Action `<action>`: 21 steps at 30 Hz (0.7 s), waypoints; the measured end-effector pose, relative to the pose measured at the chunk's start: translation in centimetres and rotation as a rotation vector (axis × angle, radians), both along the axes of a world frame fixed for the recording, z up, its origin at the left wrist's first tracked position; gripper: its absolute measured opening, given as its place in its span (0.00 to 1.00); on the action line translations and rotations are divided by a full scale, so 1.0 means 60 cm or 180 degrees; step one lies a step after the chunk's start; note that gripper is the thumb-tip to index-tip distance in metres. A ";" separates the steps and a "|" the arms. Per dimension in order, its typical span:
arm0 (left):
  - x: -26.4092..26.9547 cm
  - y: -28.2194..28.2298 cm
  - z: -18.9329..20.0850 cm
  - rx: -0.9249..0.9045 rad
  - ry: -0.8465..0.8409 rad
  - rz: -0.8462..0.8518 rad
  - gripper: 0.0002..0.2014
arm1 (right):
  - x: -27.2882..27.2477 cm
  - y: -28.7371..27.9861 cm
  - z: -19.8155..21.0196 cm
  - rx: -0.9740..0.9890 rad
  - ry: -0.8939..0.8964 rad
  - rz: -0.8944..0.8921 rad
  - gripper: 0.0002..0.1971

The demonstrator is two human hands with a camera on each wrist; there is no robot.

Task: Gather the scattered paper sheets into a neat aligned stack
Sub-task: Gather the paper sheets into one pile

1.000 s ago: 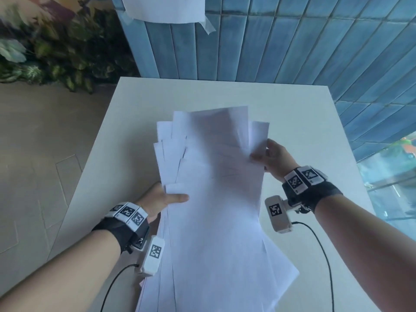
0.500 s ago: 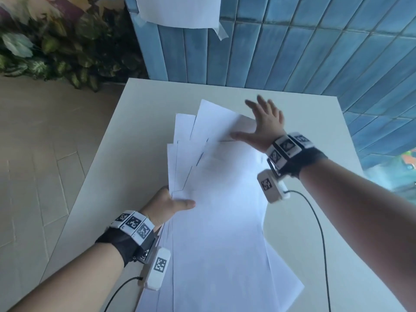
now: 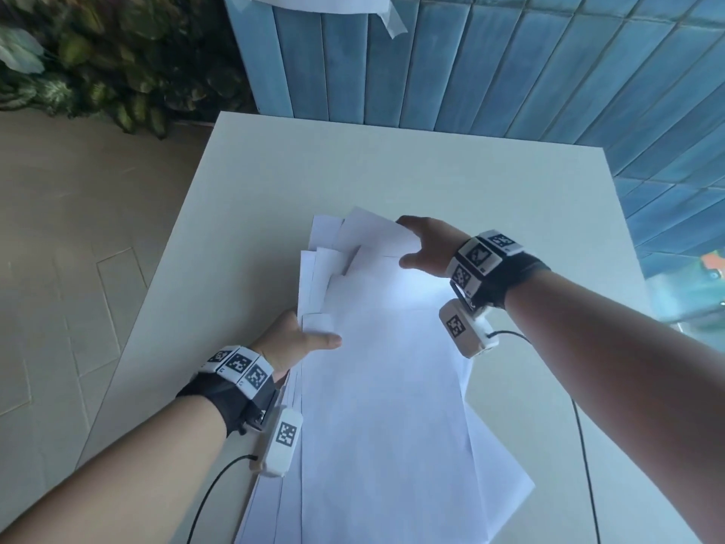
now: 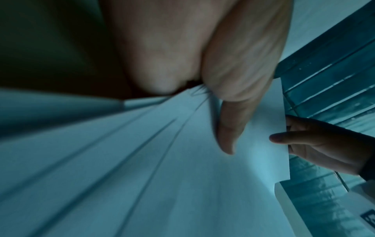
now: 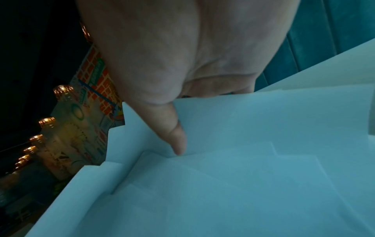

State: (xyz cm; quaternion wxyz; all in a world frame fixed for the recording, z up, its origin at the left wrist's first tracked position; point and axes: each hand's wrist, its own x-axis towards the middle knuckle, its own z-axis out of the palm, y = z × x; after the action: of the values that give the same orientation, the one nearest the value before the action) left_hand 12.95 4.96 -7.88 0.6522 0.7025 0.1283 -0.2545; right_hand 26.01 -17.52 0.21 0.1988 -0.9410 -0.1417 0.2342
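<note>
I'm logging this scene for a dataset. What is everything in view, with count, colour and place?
paper sheets: many, exact count unclear, white, fanned unevenly on the table's near middle
table: one, white, against the wall
tiled wall: one, blue, behind the table
taped sheet: one, white, on the wall at top
plants: green clump, far left on the floor
wrist devices: two, black bands with white markers, cabled
left hand: grips the sheets' left edge
right hand: grips the sheets' far right corner

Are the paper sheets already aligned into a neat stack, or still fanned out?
Still fanned out: the paper sheets show staggered corners at the far end and one skewed at the near right.
</note>
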 end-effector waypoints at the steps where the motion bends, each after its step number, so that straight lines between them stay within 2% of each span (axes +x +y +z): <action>1: 0.003 0.000 -0.002 0.0125 -0.0029 -0.0085 0.33 | 0.000 -0.005 -0.006 -0.0004 -0.0063 -0.0033 0.25; 3: 0.008 -0.001 0.000 0.0422 -0.0160 -0.0250 0.33 | 0.000 -0.016 -0.010 0.0034 -0.0143 -0.0125 0.24; 6: 0.013 -0.003 0.005 0.0744 -0.0144 -0.0284 0.31 | -0.010 -0.039 -0.014 0.0265 -0.0346 -0.0381 0.30; 9: 0.004 -0.005 0.007 0.0576 -0.0109 -0.0090 0.17 | -0.042 -0.073 -0.021 0.0511 -0.0759 -0.0746 0.32; 12: -0.010 -0.003 0.008 0.0220 -0.0085 0.0368 0.14 | -0.112 -0.115 -0.038 0.0630 -0.1005 -0.1158 0.36; 14: -0.014 0.003 0.008 0.0099 -0.0065 0.0661 0.13 | -0.169 -0.138 -0.053 0.0690 -0.0757 -0.1456 0.38; 17: -0.014 0.007 0.015 0.0089 -0.0058 0.0875 0.10 | -0.243 -0.148 -0.074 0.0642 0.0211 -0.1624 0.40; 21: -0.022 0.003 0.022 0.0273 -0.0110 0.0862 0.07 | -0.285 -0.144 -0.078 0.0530 0.0359 -0.1474 0.42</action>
State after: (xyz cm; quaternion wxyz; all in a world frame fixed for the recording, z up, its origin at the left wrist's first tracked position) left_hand 11.61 5.14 -6.58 0.6520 0.7102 0.2215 -0.1463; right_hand 8.91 -26.17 -4.44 0.3315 -0.9143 0.0702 0.2220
